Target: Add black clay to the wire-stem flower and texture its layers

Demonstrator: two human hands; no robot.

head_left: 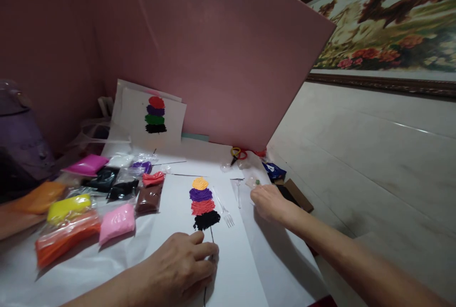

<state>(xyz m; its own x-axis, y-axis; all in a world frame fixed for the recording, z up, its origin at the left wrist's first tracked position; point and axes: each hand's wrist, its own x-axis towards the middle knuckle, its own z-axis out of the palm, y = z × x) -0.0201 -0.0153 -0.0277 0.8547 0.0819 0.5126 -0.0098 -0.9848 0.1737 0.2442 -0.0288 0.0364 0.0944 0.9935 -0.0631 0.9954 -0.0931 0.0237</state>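
Observation:
On a white sheet (178, 250) lies a stack of textured clay bands: a yellow-orange one (200, 183), a purple one (200, 195), a coral-red one (203, 207) and a black one (207, 220). A thin black strip (212, 234) runs down from the black band, and the curled fingers of my left hand (181, 264) close over it against the paper. My right hand (269, 201) is closed, its fingertips beside a small clear wrapper (251, 182) with a green bit (257, 181); what they pinch is hidden. A clear plastic fork (226, 212) lies right of the bands.
Several clay packets, including a yellow one (69, 208), a pink one (117, 224) and a brown one (148, 199), lie at left. Behind leans a card with similar bands (156, 115). Scissors (238, 154) rest at the back, a cardboard box (297, 194) at right, a purple bottle (21, 131) at far left.

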